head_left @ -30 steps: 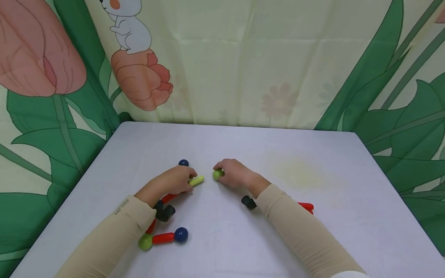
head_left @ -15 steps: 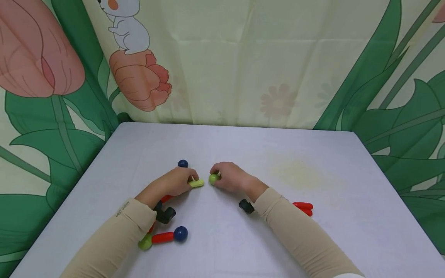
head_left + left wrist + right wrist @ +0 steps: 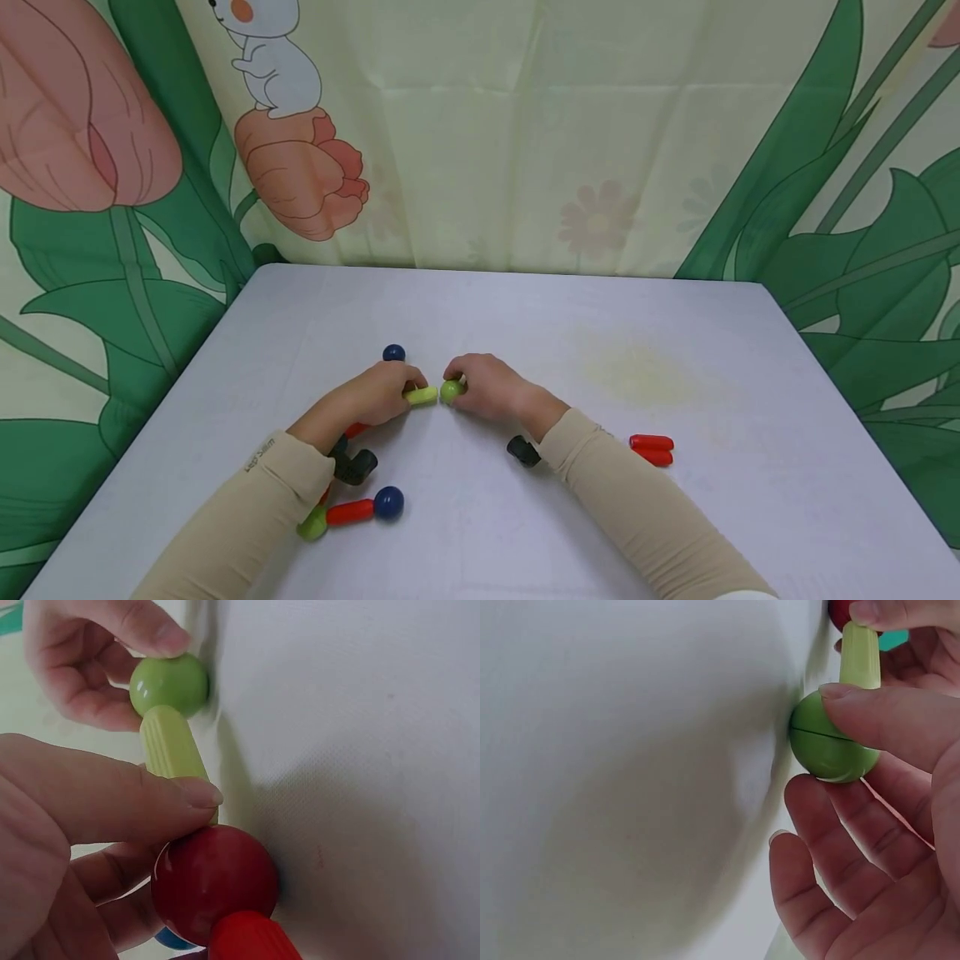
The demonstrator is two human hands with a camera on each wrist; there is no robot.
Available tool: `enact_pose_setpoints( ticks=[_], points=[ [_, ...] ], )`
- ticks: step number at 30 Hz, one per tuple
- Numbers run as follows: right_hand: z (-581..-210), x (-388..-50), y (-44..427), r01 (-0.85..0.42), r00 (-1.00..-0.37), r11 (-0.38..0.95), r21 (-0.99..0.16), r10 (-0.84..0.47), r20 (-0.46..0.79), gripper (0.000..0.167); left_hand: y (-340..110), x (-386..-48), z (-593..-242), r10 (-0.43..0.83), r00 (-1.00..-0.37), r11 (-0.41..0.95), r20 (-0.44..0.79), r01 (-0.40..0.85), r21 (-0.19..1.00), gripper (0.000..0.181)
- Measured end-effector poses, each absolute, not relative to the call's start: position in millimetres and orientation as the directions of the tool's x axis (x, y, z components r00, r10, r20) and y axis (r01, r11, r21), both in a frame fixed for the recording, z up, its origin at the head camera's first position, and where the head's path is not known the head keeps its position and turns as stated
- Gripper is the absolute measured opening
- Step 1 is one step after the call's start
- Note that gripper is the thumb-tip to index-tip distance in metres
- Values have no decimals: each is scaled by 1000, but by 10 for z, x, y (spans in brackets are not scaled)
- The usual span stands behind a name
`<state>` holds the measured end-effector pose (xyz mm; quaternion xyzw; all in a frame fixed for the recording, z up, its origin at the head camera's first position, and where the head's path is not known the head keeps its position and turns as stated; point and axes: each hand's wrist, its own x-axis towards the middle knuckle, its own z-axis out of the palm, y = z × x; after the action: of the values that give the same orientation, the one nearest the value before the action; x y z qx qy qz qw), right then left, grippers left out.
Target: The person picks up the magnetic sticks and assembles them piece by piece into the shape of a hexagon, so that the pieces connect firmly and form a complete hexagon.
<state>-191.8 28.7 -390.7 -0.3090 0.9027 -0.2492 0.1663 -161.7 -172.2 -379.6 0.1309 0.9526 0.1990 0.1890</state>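
My left hand (image 3: 378, 392) pinches a ribbed yellow-green toy rod (image 3: 422, 397) between thumb and fingers. In the left wrist view, a dark red ball (image 3: 214, 881) sits at that rod's near end, with a red rod (image 3: 255, 941) on its other side. A green ball (image 3: 452, 392) is held by my right hand (image 3: 487, 387), thumb on one side and fingers on the other. This ball lies at the yellow-green rod's free end; whether they touch or a sliver parts them, I cannot tell. Just beyond my left hand shows a blue ball (image 3: 393, 353).
Nearer on the white table (image 3: 480, 533), another green ball (image 3: 313, 523), a red rod (image 3: 350, 512) and a blue ball (image 3: 388, 503) form a line. More red pieces are partly hidden by the left wrist. Two red rods (image 3: 652, 442) lie beside the right sleeve (image 3: 637, 508).
My right hand has moved left with the green ball, closing the gap to the yellow-green rod. The rod has turned slightly, its free end lower; my left hand has hardly shifted.
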Motion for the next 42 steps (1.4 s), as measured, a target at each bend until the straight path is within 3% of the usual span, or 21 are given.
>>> enact_pose_setpoints(
  ticks=[20, 26, 33, 42],
  points=[
    [-3918, -1880, 253, -460, -759, 703, -542, -628, -171, 34, -1691, -1607, -3804, 307, -895, 893, -325, 153, 423, 32],
    [-3870, -1860, 333, -443, -766, 718, -537, -614, -189, 44, -1695, -1596, -3837, 313, -899, 890, -307, 164, 426, 29],
    [-3652, -1822, 695, -447, -782, 734, -511, -598, -175, 45, -1684, -1574, -3844, 303, -903, 893, -304, 158, 421, 30],
    [-3453, -1736, 1488, -427, -825, 763, -485, -548, -137, 44, -1713, -1565, -3856, 294, -908, 894, -298, 152, 421, 32]
  ],
)
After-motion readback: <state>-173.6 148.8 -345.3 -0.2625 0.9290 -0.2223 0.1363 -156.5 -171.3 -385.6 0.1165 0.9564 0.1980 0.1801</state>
